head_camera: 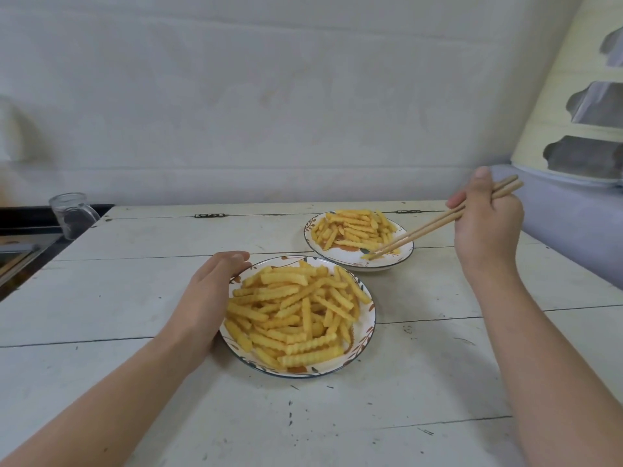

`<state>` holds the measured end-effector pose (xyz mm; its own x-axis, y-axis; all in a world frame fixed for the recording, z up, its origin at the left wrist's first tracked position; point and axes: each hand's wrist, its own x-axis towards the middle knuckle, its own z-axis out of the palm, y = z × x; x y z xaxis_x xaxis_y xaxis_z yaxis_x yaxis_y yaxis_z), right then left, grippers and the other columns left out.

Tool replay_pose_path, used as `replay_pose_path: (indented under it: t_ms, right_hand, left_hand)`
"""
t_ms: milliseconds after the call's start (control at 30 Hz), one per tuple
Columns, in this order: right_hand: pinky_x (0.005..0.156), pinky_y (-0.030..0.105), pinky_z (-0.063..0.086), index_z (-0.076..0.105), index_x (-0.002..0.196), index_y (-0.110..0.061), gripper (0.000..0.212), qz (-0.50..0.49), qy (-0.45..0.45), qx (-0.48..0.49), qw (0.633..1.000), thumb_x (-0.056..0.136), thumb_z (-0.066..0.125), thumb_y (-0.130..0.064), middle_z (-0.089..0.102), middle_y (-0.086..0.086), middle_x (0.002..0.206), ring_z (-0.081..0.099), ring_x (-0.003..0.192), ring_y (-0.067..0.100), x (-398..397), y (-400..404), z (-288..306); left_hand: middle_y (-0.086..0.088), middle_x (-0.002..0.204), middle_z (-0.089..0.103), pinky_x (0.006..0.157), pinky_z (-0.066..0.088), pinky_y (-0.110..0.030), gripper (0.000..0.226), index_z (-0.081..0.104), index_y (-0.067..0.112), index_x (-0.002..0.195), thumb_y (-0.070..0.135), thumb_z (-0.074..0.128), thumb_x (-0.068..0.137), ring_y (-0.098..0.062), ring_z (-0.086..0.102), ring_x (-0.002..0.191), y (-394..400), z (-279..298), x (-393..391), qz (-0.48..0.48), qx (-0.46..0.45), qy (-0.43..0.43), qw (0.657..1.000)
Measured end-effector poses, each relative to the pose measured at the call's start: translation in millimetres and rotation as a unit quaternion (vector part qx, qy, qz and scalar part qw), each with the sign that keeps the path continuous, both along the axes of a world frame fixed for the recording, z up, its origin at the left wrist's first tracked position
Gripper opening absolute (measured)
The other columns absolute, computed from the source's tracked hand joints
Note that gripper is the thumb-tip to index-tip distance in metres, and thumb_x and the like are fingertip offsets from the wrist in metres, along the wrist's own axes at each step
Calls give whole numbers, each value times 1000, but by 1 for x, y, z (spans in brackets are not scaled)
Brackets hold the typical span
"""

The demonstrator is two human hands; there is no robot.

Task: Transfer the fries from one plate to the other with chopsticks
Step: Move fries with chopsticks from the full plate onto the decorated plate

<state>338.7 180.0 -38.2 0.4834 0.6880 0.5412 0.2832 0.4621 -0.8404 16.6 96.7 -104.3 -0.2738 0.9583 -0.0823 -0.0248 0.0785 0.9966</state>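
Observation:
Two patterned white plates hold crinkle-cut fries. The near plate (365, 335) sits mid-table, heaped with fries (296, 311). My left hand (209, 298) rests against its left rim, fingers loosely curved along the edge. The far plate (340, 259) lies further back and to the right with a smaller pile of fries (354, 227). My right hand (485, 220) grips a pair of wooden chopsticks (424, 227). Their tips reach down to a small fry piece (367, 256) at the far plate's front.
The white plank table (135, 298) has hinges near its back edge. A clear glass mug (72, 214) stands at the back left beside a dark counter. A pale yellow cabinet (573, 96) and a lilac surface (573, 224) fill the right side.

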Motion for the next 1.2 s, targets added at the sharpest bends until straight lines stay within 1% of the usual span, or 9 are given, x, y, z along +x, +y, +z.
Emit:
replay_pose_path:
  t_ms: [167, 267, 467, 633, 733, 833, 900, 1033, 1200]
  right_hand:
    - [40, 18, 15, 54, 53, -15, 61, 235, 262, -2, 936, 107, 42, -42, 37, 2, 53, 23, 41, 11, -18, -14, 14]
    - [39, 16, 14, 56, 57, -12, 60, 349, 221, -41, 910, 106, 39, -43, 30, 3, 47, 20, 37, 11, -29, -21, 11]
    - [41, 17, 12, 61, 59, -10, 53, 399, 147, -56, 903, 99, 45, -42, 32, 2, 43, 21, 33, 10, -43, -34, 10]
    - [39, 20, 18, 55, 66, -10, 45, 244, 271, -6, 931, 105, 47, -31, 51, -1, 57, 31, 43, 10, -30, -23, 15]
    - [48, 29, 36, 61, 65, -15, 49, 23, 125, 0, 992, 102, 45, -42, 53, -1, 54, 44, 47, 16, -19, -12, 5]
    - [61, 37, 48, 65, 68, -15, 52, -83, -37, 6, 996, 102, 40, -45, 56, -2, 53, 55, 54, 23, -12, -8, -2]
    - [66, 37, 47, 65, 70, -9, 52, -113, -95, 15, 989, 105, 40, -37, 56, -5, 55, 54, 57, 22, -11, -7, -2]
    - [65, 46, 46, 63, 71, 11, 69, -154, -162, 21, 974, 101, 33, -44, 63, 23, 62, 57, 63, 41, -10, -2, -6]
    - [67, 49, 49, 63, 72, 9, 69, -137, -175, 7, 975, 100, 33, -47, 64, 25, 66, 58, 65, 41, -13, 3, -11]
  left_hand:
    - [13, 122, 76, 116, 46, -55, 37, 78, 39, 107, 49, 57, 79, -11, 63, 126, 0, 1, 0, 2, -4, -4, 1000]
    - [14, 121, 76, 116, 46, -55, 38, 78, 39, 108, 49, 57, 79, -10, 64, 126, 0, 1, 0, 1, -4, -3, 1000]
    - [13, 125, 75, 117, 46, -53, 43, 76, 36, 114, 48, 56, 78, -4, 63, 123, 0, 3, 1, -2, -3, -7, 1000]
    - [15, 127, 72, 119, 43, -53, 40, 79, 40, 108, 52, 59, 75, -6, 61, 128, -2, 4, 2, -5, 7, -4, 1000]
    - [20, 126, 72, 119, 43, -53, 35, 80, 44, 104, 54, 60, 77, -8, 60, 130, -3, 4, 2, -10, 14, -4, 1000]
    - [21, 126, 72, 119, 43, -54, 34, 80, 46, 103, 54, 59, 77, -9, 60, 130, -3, 4, 3, -12, 20, 0, 1000]
    - [19, 126, 72, 119, 43, -53, 33, 80, 46, 102, 53, 59, 77, -9, 61, 130, -3, 3, 2, -10, 21, 0, 1000]
    - [20, 123, 74, 118, 44, -54, 32, 79, 47, 103, 52, 58, 80, -10, 62, 130, 0, 0, 0, -10, 21, 6, 1000]
    - [20, 120, 75, 118, 44, -54, 32, 79, 47, 103, 53, 56, 81, -11, 62, 128, 1, -2, -1, -8, 20, 14, 1000]
